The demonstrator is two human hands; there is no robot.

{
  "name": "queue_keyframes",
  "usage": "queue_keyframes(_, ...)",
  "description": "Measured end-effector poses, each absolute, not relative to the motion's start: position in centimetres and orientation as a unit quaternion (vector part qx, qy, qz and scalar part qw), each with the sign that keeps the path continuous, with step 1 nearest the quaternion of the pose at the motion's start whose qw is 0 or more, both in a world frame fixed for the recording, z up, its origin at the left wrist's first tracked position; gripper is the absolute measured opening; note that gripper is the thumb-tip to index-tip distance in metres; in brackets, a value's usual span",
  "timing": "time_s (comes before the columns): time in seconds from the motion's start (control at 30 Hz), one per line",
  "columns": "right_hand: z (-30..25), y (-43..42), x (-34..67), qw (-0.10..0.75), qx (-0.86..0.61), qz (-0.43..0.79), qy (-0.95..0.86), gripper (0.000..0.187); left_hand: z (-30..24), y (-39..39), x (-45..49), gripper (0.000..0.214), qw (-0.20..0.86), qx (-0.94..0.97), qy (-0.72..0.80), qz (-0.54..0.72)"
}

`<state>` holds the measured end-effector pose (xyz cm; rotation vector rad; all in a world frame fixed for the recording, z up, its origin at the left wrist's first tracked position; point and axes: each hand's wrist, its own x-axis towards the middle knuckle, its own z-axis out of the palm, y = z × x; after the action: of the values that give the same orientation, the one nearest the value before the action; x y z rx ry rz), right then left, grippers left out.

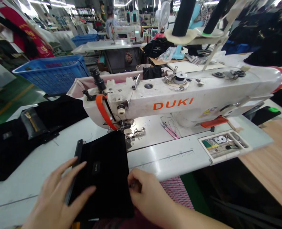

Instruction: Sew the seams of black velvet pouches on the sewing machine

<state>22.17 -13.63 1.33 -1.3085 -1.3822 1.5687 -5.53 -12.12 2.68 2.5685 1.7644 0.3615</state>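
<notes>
A black fabric piece [107, 187] with a small dark label [96, 168] lies at the front of a white sewing machine [141, 101], its far edge by the needle area. My left hand [62, 190] rests over its left side, fingers spread, near a dark strip [77, 152] along that edge. With fingers curled in a pinch, my right hand [147, 190] grips the fabric's right edge. Pink-handled thread snips [168, 129] lie on the machine bed, right of the needle.
Black fabric with a zipper piece [33, 122] covers the table's left side. An accessory tray [223, 146] with bobbins is set in the right of the table. Thread cones [183, 19] stand above the machine. A blue basket [52, 73] is behind at left.
</notes>
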Motion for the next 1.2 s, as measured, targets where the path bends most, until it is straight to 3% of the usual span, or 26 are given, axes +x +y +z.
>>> queue_keyframes(0.07, 1.3, -14.9, 22.6, 0.318, -0.503, 0.599, -0.536, 0.016, 2.9, -13.9, -2.8, 0.078, 0.004, 0.893, 0.437, 0.110)
queue_keyframes(0.17, 1.1, -16.3, 23.0, 0.299, -0.511, 0.608, -0.530, 0.015, 2.3, -16.0, 0.5, 0.053, 0.019, 0.939, 0.325, 0.112)
queue_keyframes(0.3, 0.4, -17.6, 23.3, 0.304, -0.525, 0.636, -0.477, 0.020, 1.3, -17.2, 1.7, 0.039, 0.071, 0.917, 0.351, 0.176)
queue_keyframes(0.57, -0.5, -19.0, 23.4, 0.340, -0.493, 0.748, -0.285, 0.025, 0.0, -18.0, 2.6, 0.029, 0.084, 0.890, 0.376, 0.244)
queue_keyframes(0.8, 0.1, -18.8, 23.2, 0.341, -0.468, 0.774, -0.254, 0.042, -0.3, -18.8, 2.9, 0.026, 0.032, 0.906, 0.365, 0.212)
queue_keyframes(0.93, 0.4, -18.8, 23.7, 0.316, -0.466, 0.772, -0.294, 0.038, -0.2, -19.2, 2.3, 0.028, 0.060, 0.908, 0.364, 0.198)
queue_keyframes(1.03, 0.2, -18.7, 24.7, 0.312, -0.485, 0.692, -0.434, 0.023, -0.4, -19.2, 2.2, 0.030, 0.089, 0.903, 0.361, 0.217)
queue_keyframes(1.13, -0.4, -18.4, 25.5, 0.346, -0.450, 0.475, -0.672, 0.010, -0.6, -19.1, 2.5, 0.029, 0.102, 0.893, 0.374, 0.231)
queue_keyframes(1.2, -0.7, -18.0, 25.7, 0.359, -0.398, 0.322, -0.780, 0.013, -0.3, -18.9, 3.0, 0.027, 0.100, 0.888, 0.380, 0.239)
